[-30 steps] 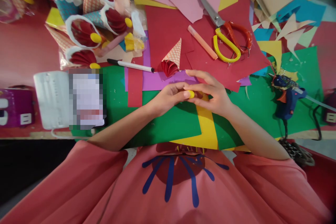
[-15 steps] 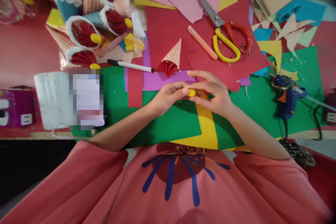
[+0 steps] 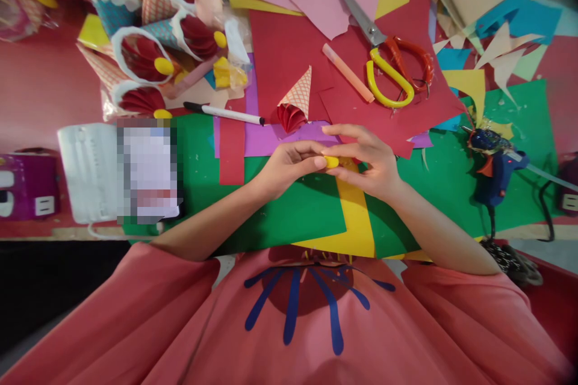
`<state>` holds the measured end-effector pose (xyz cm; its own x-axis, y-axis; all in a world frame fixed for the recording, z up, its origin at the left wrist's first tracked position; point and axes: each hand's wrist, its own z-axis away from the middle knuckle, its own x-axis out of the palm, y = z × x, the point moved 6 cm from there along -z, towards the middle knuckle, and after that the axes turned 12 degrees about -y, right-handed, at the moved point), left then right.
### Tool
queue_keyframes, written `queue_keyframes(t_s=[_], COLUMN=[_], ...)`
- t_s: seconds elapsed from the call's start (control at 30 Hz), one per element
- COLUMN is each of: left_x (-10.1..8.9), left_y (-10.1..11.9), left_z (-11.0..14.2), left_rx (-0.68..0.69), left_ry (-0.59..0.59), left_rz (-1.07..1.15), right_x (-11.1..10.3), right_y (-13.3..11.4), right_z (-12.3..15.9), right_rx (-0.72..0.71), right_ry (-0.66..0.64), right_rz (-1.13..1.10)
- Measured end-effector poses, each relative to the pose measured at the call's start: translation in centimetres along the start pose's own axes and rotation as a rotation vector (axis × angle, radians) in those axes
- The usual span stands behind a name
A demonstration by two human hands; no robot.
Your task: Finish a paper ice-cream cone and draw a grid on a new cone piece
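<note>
A small yellow piece, which looks like soft clay, is between the fingertips of both hands. My left hand pinches it with the thumb on top. The thumb and a finger of my right hand close on its other side, while another finger stretches out above. Just beyond the hands, a small paper cone with an orange lattice print and folded red paper at its mouth lies on red and purple paper. Green paper and a yellow strip lie under the hands.
Scissors and a peach stick lie beyond the hands. A white pen rests at left, near a blurred phone. Several finished cones crowd the upper left. A blue glue gun with its cord is at right.
The yellow piece has turned slightly between the fingers and looks flatter from here. Both hands stay in nearly the same place.
</note>
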<state>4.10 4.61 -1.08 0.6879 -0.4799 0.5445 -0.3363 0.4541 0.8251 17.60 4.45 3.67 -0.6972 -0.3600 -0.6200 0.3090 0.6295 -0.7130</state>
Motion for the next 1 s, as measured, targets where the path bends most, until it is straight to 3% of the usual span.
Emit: queue_keyframes(t_s=[0.1,0.23,0.43,0.63,0.9,1.0], left_x=[0.15,0.16,0.06,-0.03,0.34,0.15], left_y=[0.06,0.13,0.13,0.17,0.35,0.40], left_z=[0.02,0.07,-0.04,0.03,0.12,0.00], left_rx=[0.005,-0.002,0.013,0.031,0.054,0.079], left_ry=[-0.017,-0.038,-0.047,-0.021,-0.070,-0.046], left_rz=[0.003,-0.025,-0.063,-0.069,-0.046,-0.077], right_x=[0.19,0.35,-0.03,0.16,-0.14,0.50], right_y=[0.27,-0.10,-0.57,-0.21,-0.65,-0.39], right_z=[0.06,-0.06,-0.01,-0.02,0.23,0.05], right_rx=[0.055,0.020,-0.022,0.014,-0.031,-0.014], right_ry=[-0.023,-0.056,0.022,-0.010,0.055,-0.011], right_rz=[0.008,0.038,0.092,0.050,0.110,0.086])
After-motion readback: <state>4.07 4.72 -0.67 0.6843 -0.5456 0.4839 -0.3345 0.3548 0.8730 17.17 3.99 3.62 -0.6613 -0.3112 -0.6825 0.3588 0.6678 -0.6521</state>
